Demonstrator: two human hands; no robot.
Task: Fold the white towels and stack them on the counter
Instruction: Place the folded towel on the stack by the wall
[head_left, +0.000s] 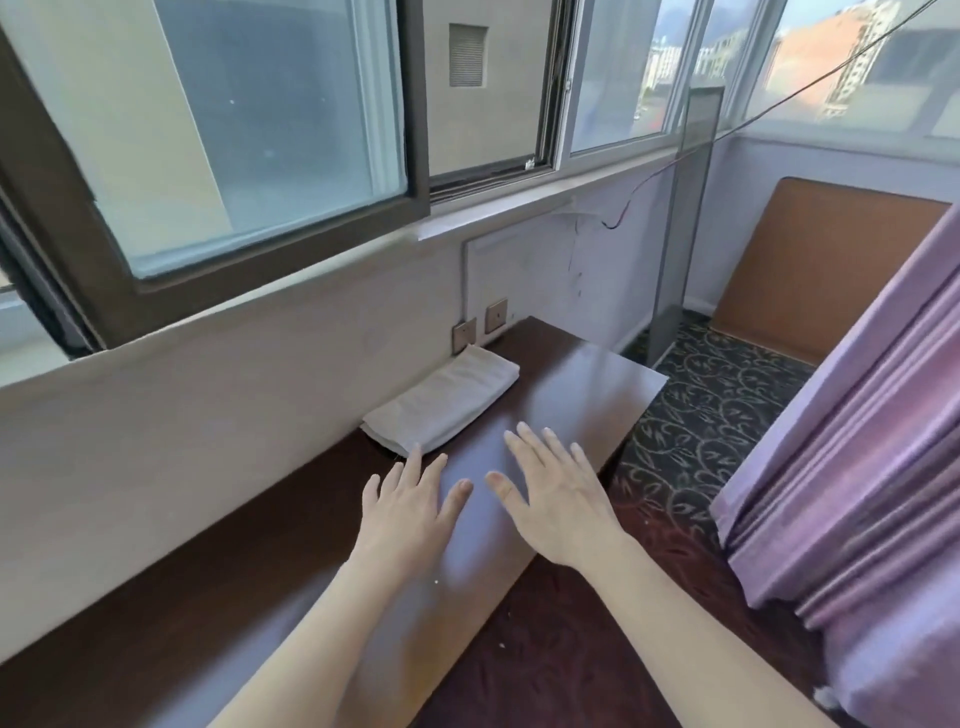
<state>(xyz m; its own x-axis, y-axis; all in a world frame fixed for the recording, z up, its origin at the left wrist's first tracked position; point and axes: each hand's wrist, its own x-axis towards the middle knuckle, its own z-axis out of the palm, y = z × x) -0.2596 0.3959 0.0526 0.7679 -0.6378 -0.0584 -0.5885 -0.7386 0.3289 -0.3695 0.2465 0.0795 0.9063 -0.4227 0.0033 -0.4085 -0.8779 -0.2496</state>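
A folded white towel (447, 400) lies on the dark brown counter (582, 384), close against the wall under the window. My left hand (410, 506) hovers flat with fingers straight, its fingertips just short of the towel's near corner. My right hand (556, 491) is spread open beside it, over the bare counter to the right of the towel. Neither hand holds anything.
Two wall sockets (480, 325) sit just behind the towel. The counter ends at the right, with patterned carpet (711, 405) beyond. A purple curtain (857, 467) hangs at the right. A loose wire (613, 221) dangles from the sill.
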